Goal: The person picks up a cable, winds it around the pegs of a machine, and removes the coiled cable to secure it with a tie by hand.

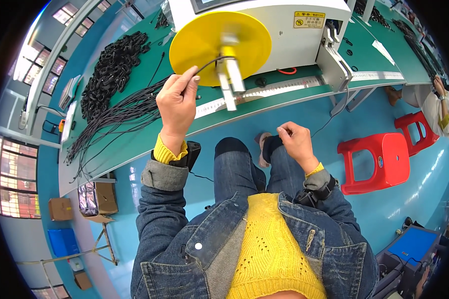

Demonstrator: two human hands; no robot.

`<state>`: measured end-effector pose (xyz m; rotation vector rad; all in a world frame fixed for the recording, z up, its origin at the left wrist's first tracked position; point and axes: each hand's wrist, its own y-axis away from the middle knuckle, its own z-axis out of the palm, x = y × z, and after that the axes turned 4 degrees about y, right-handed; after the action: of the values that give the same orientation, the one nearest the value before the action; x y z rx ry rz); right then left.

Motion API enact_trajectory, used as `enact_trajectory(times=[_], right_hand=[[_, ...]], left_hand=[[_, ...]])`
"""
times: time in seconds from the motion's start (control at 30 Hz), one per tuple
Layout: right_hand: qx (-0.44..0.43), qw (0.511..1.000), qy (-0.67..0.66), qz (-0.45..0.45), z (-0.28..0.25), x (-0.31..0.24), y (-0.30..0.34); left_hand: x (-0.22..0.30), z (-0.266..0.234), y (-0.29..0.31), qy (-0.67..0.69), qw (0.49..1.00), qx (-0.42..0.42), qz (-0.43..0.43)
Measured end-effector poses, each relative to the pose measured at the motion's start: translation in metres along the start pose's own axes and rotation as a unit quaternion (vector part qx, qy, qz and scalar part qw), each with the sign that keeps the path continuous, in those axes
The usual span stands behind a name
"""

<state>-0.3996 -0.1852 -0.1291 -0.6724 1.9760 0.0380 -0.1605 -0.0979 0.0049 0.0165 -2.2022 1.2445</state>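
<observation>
My left hand (177, 107) pinches a thin black cable (208, 64) between thumb and index finger. From there the cable runs to the blurred metal prongs (230, 82) in front of a round yellow disc (194, 42) on a white machine (284, 42). Over my right thigh, away from the bench, my right hand (297, 142) is closed, its fingers curled and nothing showing in them. A bundle of loose black cables (119, 107) lies on the green bench just left of my left hand.
A heap of coiled black cables (112, 70) sits on the bench's far left. A ruler strip (284, 88) runs along the front edge. Red stools (384, 162) stand at right, near another person's hand (440, 87). Cardboard boxes (105, 198) are under the left end.
</observation>
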Motion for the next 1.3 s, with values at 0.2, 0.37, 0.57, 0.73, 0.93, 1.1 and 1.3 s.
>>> enact_trajectory(times=[0.2,0.37,0.57,0.73,0.93,1.1,1.3], right_hand=[[-0.023,1.0,0.007,-0.001,0.004,0.001,0.007],[-0.05,0.999,0.011,-0.003,0.005,0.004,0.007],[-0.063,0.998,0.005,0.022,0.004,0.001,0.006],[-0.053,0.998,0.001,-0.031,0.001,-0.006,0.0],[0.031,0.985,-0.041,-0.162,-0.008,-0.069,-0.039],[0.082,0.966,-0.007,-0.246,-0.003,-0.094,-0.061],[0.077,0.969,0.001,-0.235,-0.004,-0.091,-0.085]], left_hand=[[0.012,-0.006,0.013,-0.033,0.999,-0.017,0.0],[0.017,-0.002,0.022,-0.017,0.999,-0.035,0.008],[0.018,0.008,0.033,-0.013,1.0,-0.023,0.014],[0.038,0.01,0.023,-0.087,0.992,-0.05,0.073],[0.064,0.02,0.004,-0.204,0.966,-0.115,0.11],[0.078,0.024,0.002,-0.289,0.942,-0.152,0.084],[0.058,0.017,-0.001,-0.375,0.904,-0.181,0.099]])
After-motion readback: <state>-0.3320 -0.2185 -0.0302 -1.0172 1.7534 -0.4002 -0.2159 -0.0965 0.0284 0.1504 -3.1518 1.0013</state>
